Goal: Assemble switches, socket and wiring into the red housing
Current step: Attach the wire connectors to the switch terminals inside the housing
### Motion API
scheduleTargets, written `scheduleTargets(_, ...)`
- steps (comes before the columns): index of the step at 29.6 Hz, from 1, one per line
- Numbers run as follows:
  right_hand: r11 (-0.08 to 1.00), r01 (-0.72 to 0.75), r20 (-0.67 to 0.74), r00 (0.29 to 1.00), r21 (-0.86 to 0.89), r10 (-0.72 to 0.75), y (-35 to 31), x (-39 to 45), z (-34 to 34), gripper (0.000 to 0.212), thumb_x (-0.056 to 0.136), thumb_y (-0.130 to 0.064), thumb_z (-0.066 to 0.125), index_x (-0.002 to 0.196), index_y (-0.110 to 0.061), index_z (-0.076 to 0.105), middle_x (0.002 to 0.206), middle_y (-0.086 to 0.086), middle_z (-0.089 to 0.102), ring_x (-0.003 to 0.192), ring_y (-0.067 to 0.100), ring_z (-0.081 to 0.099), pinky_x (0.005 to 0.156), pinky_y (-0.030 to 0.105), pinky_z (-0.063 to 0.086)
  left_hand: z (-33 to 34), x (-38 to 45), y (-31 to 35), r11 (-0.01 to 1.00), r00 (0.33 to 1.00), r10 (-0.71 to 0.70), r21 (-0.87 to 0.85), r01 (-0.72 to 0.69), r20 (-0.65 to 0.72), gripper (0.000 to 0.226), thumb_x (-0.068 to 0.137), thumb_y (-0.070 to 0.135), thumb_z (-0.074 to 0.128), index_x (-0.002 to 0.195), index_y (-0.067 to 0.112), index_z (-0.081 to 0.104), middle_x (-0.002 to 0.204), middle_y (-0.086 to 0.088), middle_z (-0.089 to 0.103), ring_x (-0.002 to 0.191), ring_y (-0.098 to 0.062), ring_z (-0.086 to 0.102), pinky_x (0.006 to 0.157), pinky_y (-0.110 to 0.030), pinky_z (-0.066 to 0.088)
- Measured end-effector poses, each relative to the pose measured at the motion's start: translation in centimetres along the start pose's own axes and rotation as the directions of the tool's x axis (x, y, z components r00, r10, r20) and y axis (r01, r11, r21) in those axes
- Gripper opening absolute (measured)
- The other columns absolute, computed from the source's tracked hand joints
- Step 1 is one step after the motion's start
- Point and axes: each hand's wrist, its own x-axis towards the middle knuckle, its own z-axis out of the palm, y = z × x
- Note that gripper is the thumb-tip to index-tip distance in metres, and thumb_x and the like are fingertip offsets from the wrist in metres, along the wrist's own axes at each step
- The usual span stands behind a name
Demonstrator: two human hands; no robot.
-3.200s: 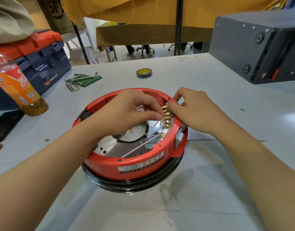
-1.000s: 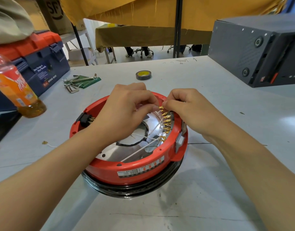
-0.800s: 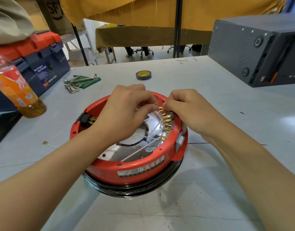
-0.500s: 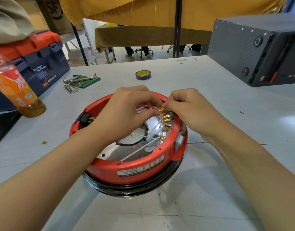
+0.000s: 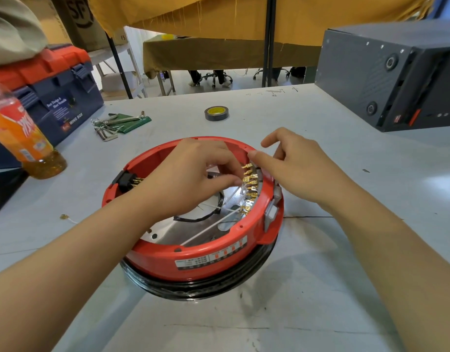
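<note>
Left hand [image 5: 193, 179] pinches white wires [image 5: 238, 191] by gold terminals [image 5: 250, 184] inside red housing [image 5: 206, 252] on desk [image 5: 320, 288]; right hand [image 5: 297, 168] relaxed, fingers loose, over rim.

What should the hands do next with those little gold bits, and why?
Probably the left hand should push the white wire it pinches onto a gold terminal in the row on the red housing wall. Its fingertips sit right at that row, while the right hand hovers open beside it, holding nothing.

Grey table [image 5: 320, 153], yellow-draped tables [image 5: 219, 54] behind
</note>
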Motion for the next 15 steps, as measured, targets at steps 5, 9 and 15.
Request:
scheduleTargets(5,0.985,0.030,0.075,0.997,-0.172,-0.017,0.10,-0.05,0.63,0.046,0.092,-0.050,0.043,0.101,-0.008,0.061,0.083,0.008,0.064,0.079,0.023,0.058,0.069,0.034,0.049,-0.02,-0.15,-0.02,0.999,0.996,0.042,-0.029,-0.040,0.080,0.001,0.080,0.020,0.072,0.080,0.021,0.072,0.079,0.007,0.067,0.076,-0.005,0.060,0.072,-0.021,0.046)
scheduleTargets(9,0.983,0.034,0.088,0.996,-0.182,-0.018,-0.01,-0.06,0.60,0.042,0.095,-0.045,0.040,0.100,-0.008,0.059,0.085,0.009,0.062,0.082,0.026,0.058,0.076,0.039,0.050,-0.03,-0.18,-0.18,0.999,0.998,0.030,-0.035,-0.028,0.052,0.001,0.080,0.021,0.072,0.079,0.020,0.072,0.079,0.007,0.066,0.075,-0.006,0.060,0.072,-0.022,0.046)
scheduleTargets(15,0.980,0.042,0.080,0.996,-0.194,-0.026,-0.02,-0.06,0.73,0.041,0.096,-0.040,0.039,0.101,-0.005,0.059,0.089,0.013,0.063,0.085,0.029,0.059,0.078,0.043,0.049,0.05,-0.21,-0.02,0.998,0.997,0.042,-0.045,-0.040,0.059,0.002,0.080,0.020,0.073,0.079,0.021,0.072,0.079,0.007,0.066,0.076,-0.006,0.060,0.073,-0.024,0.047)
